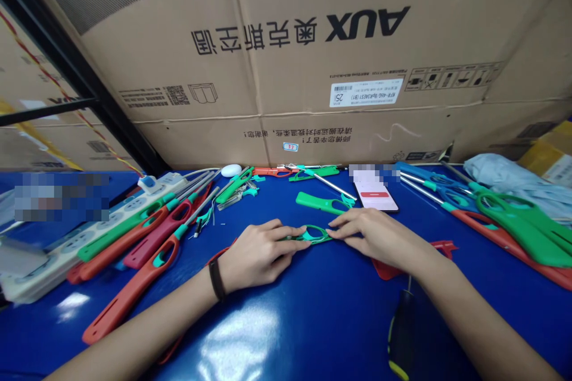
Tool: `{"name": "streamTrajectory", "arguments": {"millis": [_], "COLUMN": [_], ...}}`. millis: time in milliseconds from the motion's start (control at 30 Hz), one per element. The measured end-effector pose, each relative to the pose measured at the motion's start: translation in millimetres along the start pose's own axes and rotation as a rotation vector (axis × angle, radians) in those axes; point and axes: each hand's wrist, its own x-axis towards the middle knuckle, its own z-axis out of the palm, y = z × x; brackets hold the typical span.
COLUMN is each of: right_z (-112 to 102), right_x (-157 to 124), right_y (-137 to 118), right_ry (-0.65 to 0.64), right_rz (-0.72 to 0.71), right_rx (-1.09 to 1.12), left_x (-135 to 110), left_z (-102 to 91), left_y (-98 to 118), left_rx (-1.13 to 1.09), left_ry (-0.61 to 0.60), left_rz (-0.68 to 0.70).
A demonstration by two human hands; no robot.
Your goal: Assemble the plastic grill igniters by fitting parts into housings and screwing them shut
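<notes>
My left hand (263,253) and my right hand (373,232) meet over the middle of the blue table. Between them is a green lighter casing (319,237) with a turquoise trigger piece in its loop. The left fingers pinch its left part, and the right fingertips grip its right end. Just beyond lies another green casing part (319,202), partly behind my right hand. A red casing part (388,269) shows beneath the right wrist. Below that wrist lies a screwdriver (401,333) with a black and yellow handle. A red piece sits partly hidden behind my left forearm.
Long-necked lighters (134,292) in red, orange and green lie at left by a white power strip (71,244). More lighters (527,226) are at right. A phone (374,190), small metal parts (236,195) and a large cardboard box (286,83) stand or lie behind.
</notes>
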Motion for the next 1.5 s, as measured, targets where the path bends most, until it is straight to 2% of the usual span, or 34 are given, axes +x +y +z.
{"name": "streamTrajectory", "arguments": {"millis": [167, 433, 767, 933, 1100, 1300, 1500], "right_z": [4.2, 3.2, 3.4, 0.9, 1.4, 2.8, 11.5], "right_x": [-5.5, -4.1, -0.9, 0.8, 2.1, 3.0, 5.6], "right_y": [-15.6, -8.6, -7.9, -10.6, -5.4, 1.5, -11.1], "right_ry": [-0.007, 0.031, 0.134, 0.242, 0.318, 0.334, 0.280], "right_rz": [0.067, 0.093, 0.019, -0.056, -0.062, -0.056, -0.143], "right_rx": [-0.133, -0.133, -0.086, -0.073, -0.079, -0.062, -0.026], "left_x": [0.8, -0.2, 1.3, 0.4, -7.7, -8.8, -7.3], "left_z": [-0.5, -0.6, -0.3, -23.7, -47.0, -44.1, -40.3], "left_y": [0.0, -2.8, -7.7, -17.0, -29.1, -28.3, -28.5], "left_rx": [-0.016, -0.050, -0.430, -0.305, -0.154, -0.074, -0.071], "left_ry": [-0.015, -0.027, 0.044, -0.043, -0.132, -0.153, -0.143], "left_rz": [-0.012, -0.012, -0.153, -0.100, -0.116, -0.056, -0.014]}}
